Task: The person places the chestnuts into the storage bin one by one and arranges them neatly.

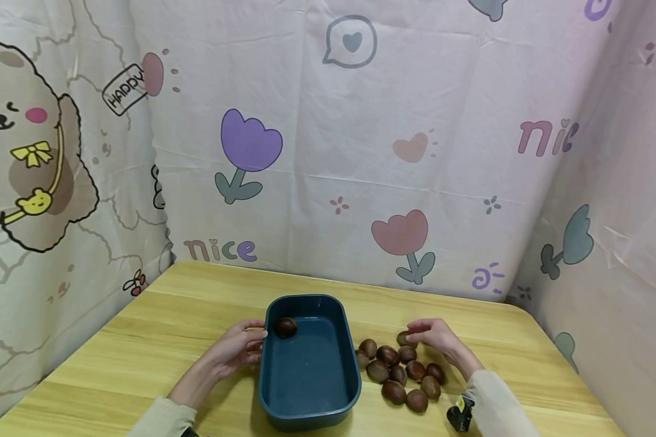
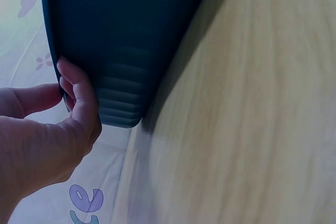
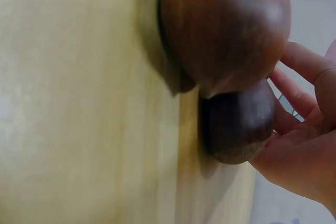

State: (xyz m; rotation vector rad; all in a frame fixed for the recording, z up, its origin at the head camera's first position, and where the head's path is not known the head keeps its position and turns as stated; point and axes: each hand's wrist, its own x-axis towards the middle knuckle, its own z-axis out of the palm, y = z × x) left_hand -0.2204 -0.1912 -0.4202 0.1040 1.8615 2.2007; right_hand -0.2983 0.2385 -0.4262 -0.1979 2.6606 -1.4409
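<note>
touching the farthest chestnut, the right hand has its fingers against that chestnut's right side; whether they pinch it or merely rest there, i cannot tell. the left hand grips the blue container at its left side, fingers curled by the rim. inside, a lone chestnut lies in the far left corner. just beside the right wall, the loose chestnuts crowd together on the worktop, one partly hidden by the rim. they look round and glossy, so a light fingertip hold could let one slip and roll, and a nudge could scatter its neighbours. a tug on the blue container could send the lone chestnut rolling along its smooth floor. a low path leftward would likely bump the loose chestnuts or catch the raised wall, so height seems called for. there is room to move left of the blue container and right of the loose chestnuts; the far edge, by the printed curtain, lies near enough that a stray roll might reach it.
</note>
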